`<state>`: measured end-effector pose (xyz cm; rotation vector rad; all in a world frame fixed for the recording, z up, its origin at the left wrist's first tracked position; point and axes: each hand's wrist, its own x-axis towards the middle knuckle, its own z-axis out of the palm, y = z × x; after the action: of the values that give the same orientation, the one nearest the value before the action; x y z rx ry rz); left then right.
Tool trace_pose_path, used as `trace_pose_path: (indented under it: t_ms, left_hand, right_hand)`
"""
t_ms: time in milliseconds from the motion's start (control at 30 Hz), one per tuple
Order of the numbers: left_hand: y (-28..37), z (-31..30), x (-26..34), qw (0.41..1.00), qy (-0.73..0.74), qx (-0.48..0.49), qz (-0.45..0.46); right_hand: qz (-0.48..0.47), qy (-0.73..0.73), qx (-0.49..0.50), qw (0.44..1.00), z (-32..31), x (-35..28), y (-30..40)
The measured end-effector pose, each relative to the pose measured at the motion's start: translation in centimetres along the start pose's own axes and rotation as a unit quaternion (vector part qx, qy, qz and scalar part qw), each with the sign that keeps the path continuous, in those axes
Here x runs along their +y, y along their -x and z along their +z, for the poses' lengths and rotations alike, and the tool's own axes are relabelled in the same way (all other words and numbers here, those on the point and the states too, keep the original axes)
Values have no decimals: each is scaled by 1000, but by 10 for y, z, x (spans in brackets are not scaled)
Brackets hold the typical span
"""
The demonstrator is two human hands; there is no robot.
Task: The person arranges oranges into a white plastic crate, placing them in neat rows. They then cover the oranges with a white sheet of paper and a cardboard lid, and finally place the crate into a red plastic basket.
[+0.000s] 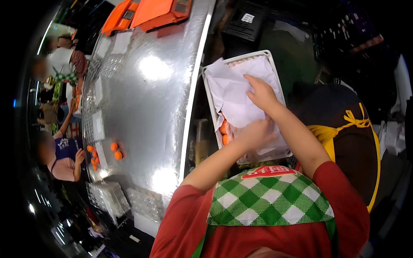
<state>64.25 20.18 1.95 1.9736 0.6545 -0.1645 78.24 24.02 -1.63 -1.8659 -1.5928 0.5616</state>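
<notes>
A white plastic crate (276, 66) stands before me beside the metal table. Crumpled white paper sheet (235, 85) covers most of its contents. Orange citrus fruits (223, 127) show at the crate's left side, where the paper leaves a gap. My right hand (263, 95) rests on the paper with its index finger and thumb apart. Nearer to my body, my left hand (259, 133) is over the paper at the crate's near end. Motion blur hides its fingers, so whether it pinches the sheet is unclear.
The metal table (145, 106) carries loose citrus fruits (118, 155), stacked clear plastic trays (109, 198) and orange devices (161, 14). Across it stands a co-worker in a purple apron (67, 146). Someone with yellow apron ties (353, 121) is close on my right. A black crate (246, 21) sits ahead.
</notes>
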Motion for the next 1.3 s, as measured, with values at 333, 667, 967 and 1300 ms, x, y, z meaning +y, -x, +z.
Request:
trace_pose_path:
  t_ms: [333,667,967,1300]
  left_hand:
    - [8,-58,-110,916,-134,367,92]
    - [-75,-30,-94,930,-239,263,91]
    - [-84,-15,-95,897,-305,298,112]
    - [-95,-20,-84,913,-313,258,42]
  right_hand:
    - [116,-39,40,992,4,6,19]
    - [-52,124,-64,989,10,-68,192]
    - [-125,172,64,975,22,-55,210]
    - [-77,116,110,984,38,-25,234]
